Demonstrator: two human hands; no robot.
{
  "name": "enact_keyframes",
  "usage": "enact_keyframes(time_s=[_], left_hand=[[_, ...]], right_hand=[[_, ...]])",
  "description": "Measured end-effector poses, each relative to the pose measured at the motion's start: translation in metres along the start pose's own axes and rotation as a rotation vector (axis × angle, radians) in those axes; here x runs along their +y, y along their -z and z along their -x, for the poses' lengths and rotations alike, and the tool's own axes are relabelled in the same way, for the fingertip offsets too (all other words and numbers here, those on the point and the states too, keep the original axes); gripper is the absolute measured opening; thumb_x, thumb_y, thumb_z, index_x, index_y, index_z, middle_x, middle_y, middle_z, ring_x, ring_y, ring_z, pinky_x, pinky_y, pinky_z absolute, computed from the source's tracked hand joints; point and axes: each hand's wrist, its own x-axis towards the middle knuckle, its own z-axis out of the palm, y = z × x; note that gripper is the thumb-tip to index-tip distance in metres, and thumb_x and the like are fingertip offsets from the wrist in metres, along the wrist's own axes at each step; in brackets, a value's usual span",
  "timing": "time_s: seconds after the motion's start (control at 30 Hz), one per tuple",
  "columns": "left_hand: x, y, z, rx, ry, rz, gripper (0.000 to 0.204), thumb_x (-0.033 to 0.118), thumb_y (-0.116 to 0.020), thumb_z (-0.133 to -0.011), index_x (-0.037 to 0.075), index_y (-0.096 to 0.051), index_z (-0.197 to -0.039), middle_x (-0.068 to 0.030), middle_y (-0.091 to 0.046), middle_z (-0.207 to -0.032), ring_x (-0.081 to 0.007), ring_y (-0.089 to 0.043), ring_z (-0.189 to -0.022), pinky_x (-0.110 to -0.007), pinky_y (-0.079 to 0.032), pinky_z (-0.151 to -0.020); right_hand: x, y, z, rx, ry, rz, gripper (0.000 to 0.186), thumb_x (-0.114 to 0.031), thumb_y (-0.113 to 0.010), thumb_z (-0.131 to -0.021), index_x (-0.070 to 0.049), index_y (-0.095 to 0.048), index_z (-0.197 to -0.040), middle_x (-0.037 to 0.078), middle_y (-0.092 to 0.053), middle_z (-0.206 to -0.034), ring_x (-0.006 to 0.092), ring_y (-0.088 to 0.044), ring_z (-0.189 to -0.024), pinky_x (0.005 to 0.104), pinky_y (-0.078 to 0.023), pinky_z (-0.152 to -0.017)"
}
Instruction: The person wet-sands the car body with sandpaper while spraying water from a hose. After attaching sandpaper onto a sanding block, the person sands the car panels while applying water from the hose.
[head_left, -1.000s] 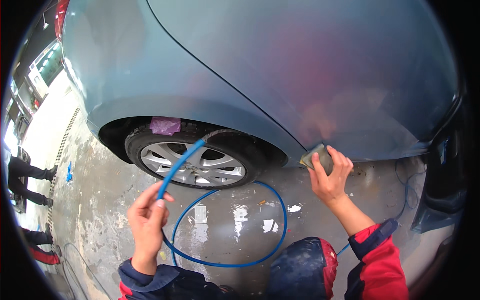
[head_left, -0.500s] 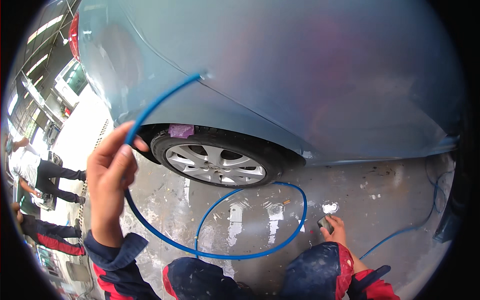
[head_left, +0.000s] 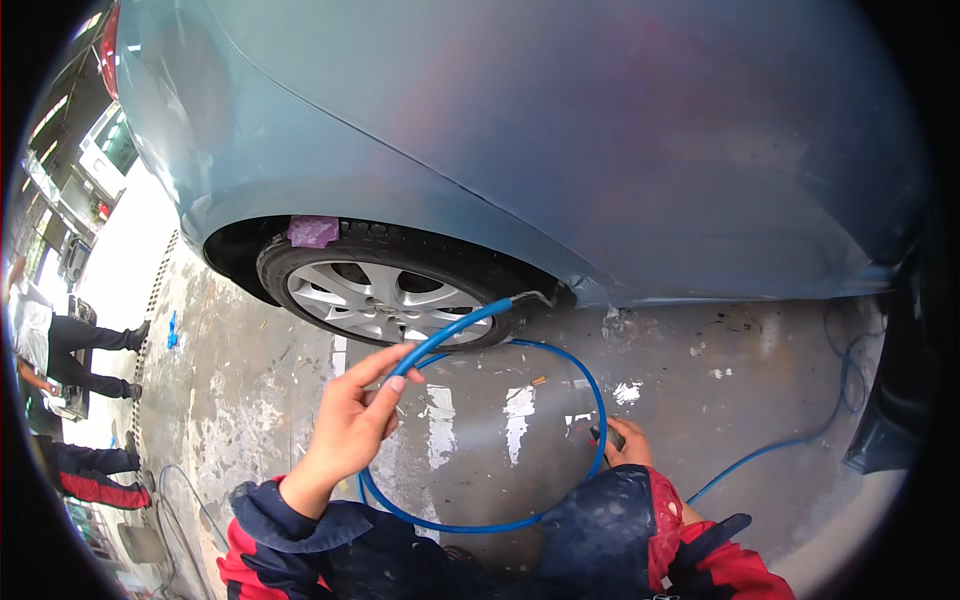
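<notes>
My left hand (head_left: 352,415) is closed around a blue hose (head_left: 455,325) a little behind its end. That end points right, in front of the wheel (head_left: 385,300), and a thin clear stream seems to leave it toward the rear of the wheel arch. From my hand the hose loops over the floor. Low at my right knee, my right hand (head_left: 630,445) grips a small dark block (head_left: 606,436), partly covered by the fingers. Above both hands rises the blue-grey car side panel (head_left: 480,120). A small purple sheet (head_left: 314,232) rests on top of the tire.
The floor (head_left: 250,390) is grey, wet and stained with white. A thinner blue hose (head_left: 770,455) runs along the floor at right, beside a dark panel edge (head_left: 880,420). At far left stand other people (head_left: 85,355). Dark hoses or cables (head_left: 180,510) lie near the lower left.
My left hand has moved right and down with the hose, its end passing from the body panel to the wheel's rear edge. My right hand has shifted slightly left in view, still gripping the block.
</notes>
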Motion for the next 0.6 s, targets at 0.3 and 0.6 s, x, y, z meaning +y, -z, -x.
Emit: enact_keyframes(time_s=[0.3, 0.6], left_hand=[[-0.081, -0.001, 0.011, 0.088, 0.016, -0.075, 0.043, 0.007, -0.057, -0.109, 0.006, -0.057, -0.152, -0.0029, -0.073, -0.102, -0.0070, -0.058, -0.076, -0.026, -0.048, -0.069], [-0.093, 0.088, 0.017, 0.284, -0.016, -0.283, 0.040, 0.004, -0.057, -0.107, 0.009, -0.067, -0.145, -0.0019, -0.071, -0.098, -0.0084, -0.063, -0.096, -0.025, -0.048, -0.088]], right_hand=[[0.039, 0.008, -0.003, 0.043, -0.227, 0.293, 0.042, -0.020, -0.066, -0.101, 0.002, -0.068, -0.137, 0.031, -0.070, -0.129, 0.0471, -0.066, -0.120, 0.0467, -0.051, -0.107], [-0.068, 0.045, -0.087, -0.201, -0.335, -0.465, 0.046, -0.030, -0.068, -0.107, -0.001, -0.061, -0.142, 0.008, -0.072, -0.121, 0.0173, -0.070, -0.106, 0.0357, -0.058, -0.092]])
